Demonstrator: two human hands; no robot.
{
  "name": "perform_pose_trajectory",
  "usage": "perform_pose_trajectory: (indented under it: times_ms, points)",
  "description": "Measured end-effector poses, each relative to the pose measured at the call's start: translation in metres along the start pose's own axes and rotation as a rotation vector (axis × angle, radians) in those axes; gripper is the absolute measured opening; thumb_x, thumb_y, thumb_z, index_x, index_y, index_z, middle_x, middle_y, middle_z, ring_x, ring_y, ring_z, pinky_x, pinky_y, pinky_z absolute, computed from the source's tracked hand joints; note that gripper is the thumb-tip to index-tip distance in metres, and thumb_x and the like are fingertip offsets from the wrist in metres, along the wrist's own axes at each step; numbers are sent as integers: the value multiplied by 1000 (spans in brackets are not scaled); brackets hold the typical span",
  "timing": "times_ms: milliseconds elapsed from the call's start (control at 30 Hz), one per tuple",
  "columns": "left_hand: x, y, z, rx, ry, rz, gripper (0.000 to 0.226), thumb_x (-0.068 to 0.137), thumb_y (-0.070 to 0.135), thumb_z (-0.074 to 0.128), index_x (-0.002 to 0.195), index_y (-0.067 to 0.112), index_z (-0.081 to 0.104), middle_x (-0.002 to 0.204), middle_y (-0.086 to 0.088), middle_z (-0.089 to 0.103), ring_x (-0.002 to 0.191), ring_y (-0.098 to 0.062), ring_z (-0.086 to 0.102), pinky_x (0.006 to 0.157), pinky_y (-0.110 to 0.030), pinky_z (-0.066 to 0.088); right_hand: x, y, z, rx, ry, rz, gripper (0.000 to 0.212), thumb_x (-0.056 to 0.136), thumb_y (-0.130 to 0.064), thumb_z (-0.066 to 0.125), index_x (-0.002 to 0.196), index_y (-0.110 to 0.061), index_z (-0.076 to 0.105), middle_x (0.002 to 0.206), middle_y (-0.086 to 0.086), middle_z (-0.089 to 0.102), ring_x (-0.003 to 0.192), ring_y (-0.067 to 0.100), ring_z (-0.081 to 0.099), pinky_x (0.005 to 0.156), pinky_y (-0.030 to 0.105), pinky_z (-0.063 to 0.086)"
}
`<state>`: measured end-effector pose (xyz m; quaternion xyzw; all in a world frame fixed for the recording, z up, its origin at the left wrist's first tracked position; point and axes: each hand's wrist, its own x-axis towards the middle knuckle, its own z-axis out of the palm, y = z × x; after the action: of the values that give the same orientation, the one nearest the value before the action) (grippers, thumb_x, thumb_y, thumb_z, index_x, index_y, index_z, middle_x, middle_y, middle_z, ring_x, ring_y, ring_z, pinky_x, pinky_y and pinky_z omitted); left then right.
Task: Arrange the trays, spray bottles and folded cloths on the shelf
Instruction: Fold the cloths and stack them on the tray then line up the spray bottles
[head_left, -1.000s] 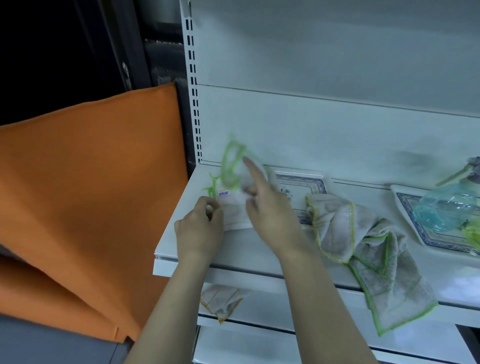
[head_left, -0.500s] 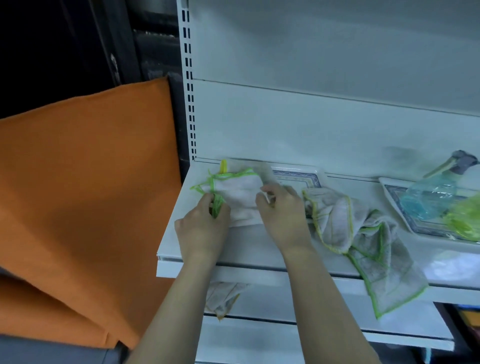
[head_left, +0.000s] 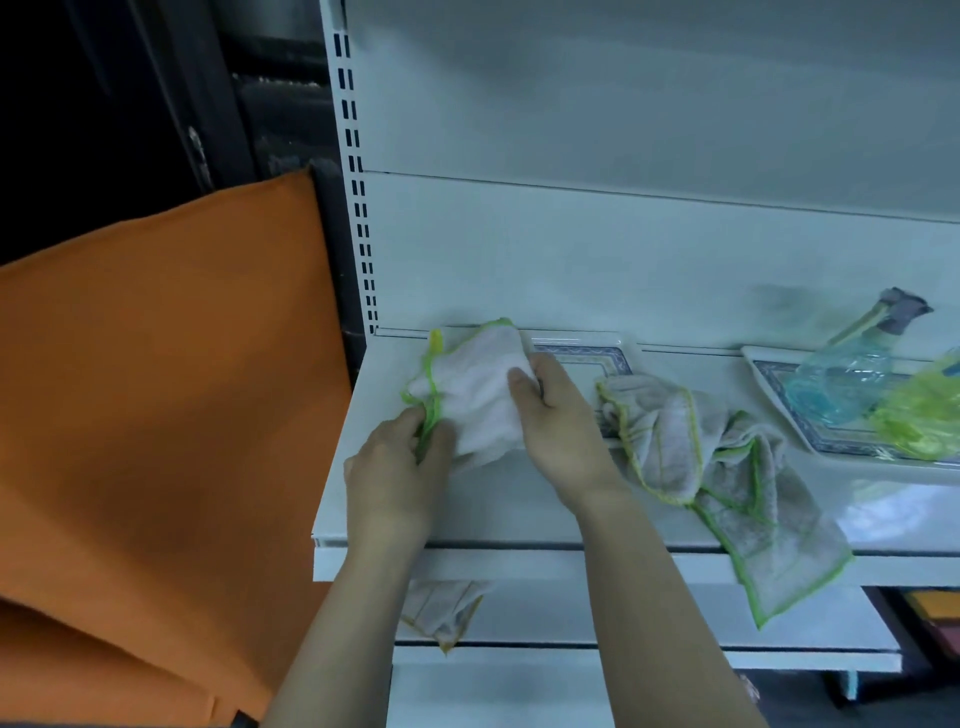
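A white cloth with green trim (head_left: 480, 387) lies bunched at the left end of the white shelf (head_left: 467, 519). My left hand (head_left: 400, 467) pinches its green edge at the near left. My right hand (head_left: 558, 421) grips its right side with curled fingers. Behind my right hand a blue-patterned tray (head_left: 597, 358) lies flat, partly hidden. A second, unfolded cloth (head_left: 727, 478) is crumpled to the right and hangs over the shelf front. Further right, another tray (head_left: 810, 436) carries a clear blue spray bottle (head_left: 841, 379) and a green spray bottle (head_left: 924, 421), both lying down.
A third cloth (head_left: 441, 608) droops from the lower shelf (head_left: 675, 639) below my left arm. An orange fabric panel (head_left: 156, 415) stands left of the shelf unit. The slotted upright (head_left: 356, 182) and back wall close off the rear.
The cloth was lifted and flapping a second ago; it has come down onto the shelf, and both hands have closed on it, folding it smaller.
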<state>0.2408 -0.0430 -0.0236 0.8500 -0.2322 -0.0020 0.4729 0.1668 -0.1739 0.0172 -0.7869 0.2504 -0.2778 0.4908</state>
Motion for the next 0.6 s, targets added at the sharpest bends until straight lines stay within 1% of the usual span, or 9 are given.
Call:
perform_pose_trajectory:
  times_ms: [67, 167, 233, 300, 367, 433, 500, 533, 600]
  points:
    - [0, 12, -7, -154, -3, -32, 26, 92, 43, 54, 80, 21, 58, 77, -4, 62, 77, -24, 58, 69, -40, 46, -2, -10, -5, 233, -51, 23, 16, 100, -25, 45, 108, -21, 58, 99, 3, 68, 94, 21, 64, 85, 38, 48]
    - [3, 34, -15, -660, -181, -255, 18, 95, 43, 55, 101, 33, 68, 99, 10, 74, 95, -11, 68, 84, -32, 53, 0, -18, -15, 576, -116, 100, 20, 100, -18, 45, 106, -23, 64, 104, 2, 71, 99, 20, 65, 88, 41, 49]
    - [5, 42, -15, -971, -309, -413, 21, 96, 37, 57, 111, 28, 68, 111, 4, 74, 104, -20, 70, 91, -38, 54, 3, -17, -23, 732, -147, 136, 23, 98, -13, 45, 111, -16, 64, 108, 6, 69, 100, 21, 63, 84, 39, 46]
    - [8, 44, -13, -1104, -305, -447, 16, 96, 22, 60, 108, 17, 68, 111, -5, 74, 103, -24, 70, 90, -38, 56, 7, -11, -29, 790, -162, 148, 24, 97, -12, 46, 114, -10, 63, 111, 10, 67, 102, 23, 62, 83, 39, 44]
    - [16, 42, -8, -1091, -222, -368, 12, 93, 9, 61, 103, 10, 69, 104, -8, 74, 96, -23, 69, 87, -36, 54, 13, -5, -31, 769, -147, 166, 23, 96, -14, 48, 112, -11, 64, 109, 10, 67, 101, 24, 62, 85, 42, 44]
    - [28, 42, -2, -937, -126, -231, 13, 88, 10, 65, 99, 5, 69, 93, -9, 67, 88, -22, 62, 82, -38, 47, 23, -1, -31, 615, -79, 163, 20, 92, -18, 50, 104, -19, 67, 99, 4, 68, 93, 21, 62, 83, 42, 46]
    - [42, 46, 4, -738, -33, -146, 18, 84, 16, 66, 101, 10, 69, 85, -5, 59, 80, -18, 54, 74, -32, 41, 39, 4, -29, 350, -11, 171, 17, 88, -28, 51, 98, -28, 65, 88, -1, 67, 82, 19, 62, 78, 41, 51]
    - [50, 47, 8, -630, 6, -140, 21, 85, 17, 65, 105, 16, 69, 82, 0, 60, 76, -14, 55, 70, -25, 41, 47, 6, -29, 202, -6, 186, 17, 87, -31, 52, 100, -27, 63, 88, -1, 67, 80, 20, 64, 79, 44, 54]
    - [62, 48, 13, -348, 35, -154, 35, 87, 18, 64, 121, 24, 61, 84, 7, 62, 69, -10, 56, 59, -15, 40, 59, 14, -30, -127, -27, 216, 22, 90, -28, 51, 107, -18, 61, 97, 5, 68, 90, 26, 65, 84, 41, 54]
